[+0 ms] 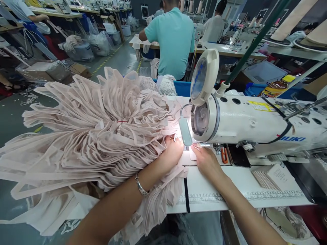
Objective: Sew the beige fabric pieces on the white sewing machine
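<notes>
My left hand (pixel 175 148), with a silver bangle at its wrist, is closed on pale pink fabric just left of the needle area. Around it spreads a large tied bundle of pale pink garment pieces (pixel 102 146) with straps and lace. On the right of the needle area, my right hand (pixel 206 159) has its fingers pressed together; what they pinch is too small to make out. Both hands are low on the bed of a white sewing machine (pixel 230 117). A small pale green lamp (pixel 185 131) hangs over the fingertips, and glare hides the stitching spot.
Orange-handled snips (pixel 224 155) and a dark phone-like slab (pixel 238 156) lie beside the machine. A stack of cards (pixel 274 177) sits on the table near a printed ruler (pixel 255 196). Behind are a bottle (pixel 277 86), thread cones (pixel 293 20) and a seated person in turquoise (pixel 173 41).
</notes>
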### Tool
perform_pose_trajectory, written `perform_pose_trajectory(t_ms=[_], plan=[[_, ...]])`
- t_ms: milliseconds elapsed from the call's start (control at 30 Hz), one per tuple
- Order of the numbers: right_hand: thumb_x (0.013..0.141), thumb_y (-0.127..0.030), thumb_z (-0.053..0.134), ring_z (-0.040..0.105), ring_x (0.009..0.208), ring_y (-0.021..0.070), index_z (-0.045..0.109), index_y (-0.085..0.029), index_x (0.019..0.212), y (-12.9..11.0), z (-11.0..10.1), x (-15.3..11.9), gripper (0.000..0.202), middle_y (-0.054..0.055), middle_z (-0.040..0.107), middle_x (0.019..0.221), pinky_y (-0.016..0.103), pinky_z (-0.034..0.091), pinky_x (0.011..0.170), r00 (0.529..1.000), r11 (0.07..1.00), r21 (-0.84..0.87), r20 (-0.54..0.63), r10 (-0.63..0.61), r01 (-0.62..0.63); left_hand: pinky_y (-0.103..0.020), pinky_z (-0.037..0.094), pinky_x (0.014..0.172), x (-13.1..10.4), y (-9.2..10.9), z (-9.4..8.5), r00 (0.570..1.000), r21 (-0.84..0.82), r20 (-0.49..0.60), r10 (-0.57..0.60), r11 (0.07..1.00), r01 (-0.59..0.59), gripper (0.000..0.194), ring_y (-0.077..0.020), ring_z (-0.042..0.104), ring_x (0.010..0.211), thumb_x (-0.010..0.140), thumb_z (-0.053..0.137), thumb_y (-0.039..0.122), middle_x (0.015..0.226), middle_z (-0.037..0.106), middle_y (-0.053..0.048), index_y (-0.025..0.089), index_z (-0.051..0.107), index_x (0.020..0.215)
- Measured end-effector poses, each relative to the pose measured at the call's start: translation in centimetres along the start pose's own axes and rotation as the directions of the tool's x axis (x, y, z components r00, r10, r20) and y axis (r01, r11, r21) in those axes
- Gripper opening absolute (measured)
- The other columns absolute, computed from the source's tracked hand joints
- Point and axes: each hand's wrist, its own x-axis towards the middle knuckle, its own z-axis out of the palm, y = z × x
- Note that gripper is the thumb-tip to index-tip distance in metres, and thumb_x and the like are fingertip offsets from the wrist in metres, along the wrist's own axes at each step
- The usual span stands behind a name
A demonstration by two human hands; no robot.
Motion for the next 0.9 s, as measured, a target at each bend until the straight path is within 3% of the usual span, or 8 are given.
perform_pose_trajectory(t_ms=[167, 400, 700, 900], plan=[[0.086, 0.004, 0.033, 0.063, 0.106, 0.0282, 0.062, -0.012, 0.136, 0.1, 0.1, 0.2, 0.060, 0.018, 0.067, 0.122, 0.044, 0.050, 0.100, 0.999, 0.999, -0.004, 0.017, -0.042, 0.042, -0.043, 0.043, 0.092, 0.5, 0.3, 0.2, 0.999, 0.018, -0.010, -0.047, 0.999, 0.047, 0.027, -0.0260, 0.064, 0.096, 0.084, 0.055, 0.002, 0.104, 0.070, -0.009, 0.017, 0.065, 0.104], [0.087, 0.005, 0.033, 0.065, 0.106, 0.0274, 0.057, -0.014, 0.143, -0.3, -0.4, 0.3, 0.064, 0.017, 0.066, 0.125, 0.044, 0.049, 0.103, 0.998, 1.000, -0.007, 0.054, 0.016, -0.016, -0.041, 0.043, 0.089, 0.5, 0.3, -0.7, 0.998, 0.000, 0.016, -0.057, 0.998, 0.057, 0.023, -0.0253, 0.065, 0.093, 0.084, 0.057, 0.003, 0.099, 0.071, -0.009, 0.018, 0.065, 0.099], [0.091, 0.003, 0.031, 0.064, 0.107, 0.0276, 0.053, -0.014, 0.146, -0.8, -1.6, 0.8, 0.062, 0.017, 0.065, 0.130, 0.043, 0.047, 0.103, 0.984, 0.997, -0.014, 0.164, 0.071, -0.069, -0.041, 0.043, 0.089, 0.6, 0.2, 0.0, 0.999, 0.002, -0.010, -0.053, 0.999, 0.053, 0.023, -0.0265, 0.063, 0.097, 0.088, 0.054, 0.004, 0.102, 0.070, -0.010, 0.018, 0.064, 0.104], [0.094, -0.002, 0.033, 0.063, 0.100, 0.0271, 0.058, -0.015, 0.140, -1.2, -1.5, 0.7, 0.054, 0.017, 0.066, 0.123, 0.041, 0.048, 0.095, 0.988, 0.996, -0.036, 0.129, 0.081, -0.077, -0.043, 0.043, 0.092, 0.6, 0.2, -0.6, 0.998, -0.019, 0.022, -0.051, 0.998, 0.052, 0.025, -0.0266, 0.062, 0.101, 0.089, 0.055, 0.006, 0.100, 0.070, -0.009, 0.020, 0.063, 0.108]])
